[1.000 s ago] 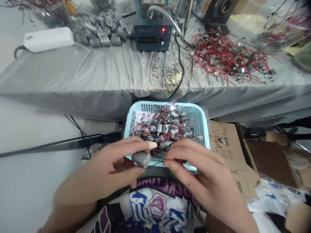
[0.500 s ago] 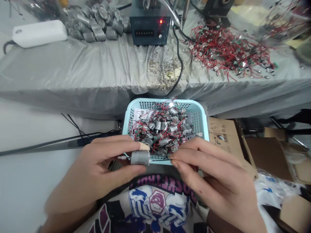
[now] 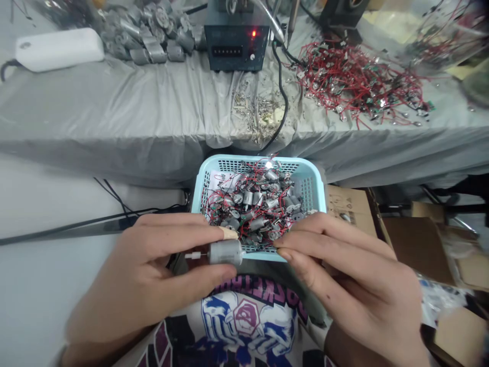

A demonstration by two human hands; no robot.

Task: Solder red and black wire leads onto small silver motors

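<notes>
My left hand [image 3: 164, 275] is closed round a small grey electric motor [image 3: 226, 252], held sideways between thumb and fingers. A pale tip on a thin shaft [image 3: 195, 255] points left from it, and a tan wrap covers one left fingertip. My right hand [image 3: 344, 270] is pinched at the other side, its fingertips on a thin dark wire [image 3: 260, 250] that runs to the motor's right end. Just beyond both hands stands a light blue basket [image 3: 321, 183] filled with several wired motors [image 3: 257, 199], red and black leads tangled among them.
On the grey-covered bench, bare motors [image 3: 153, 38] are piled at left beside a white adapter [image 3: 59, 49]. A dark box with a red light [image 3: 237, 46] stands mid-bench, near metal scraps [image 3: 260, 112]. Red wires [image 3: 359, 81] heap at right. Cardboard boxes [image 3: 351, 204] flank the basket.
The motor has shifted slightly right and now shows more fully between my left fingers. My right fingertips have also moved a little to the right.
</notes>
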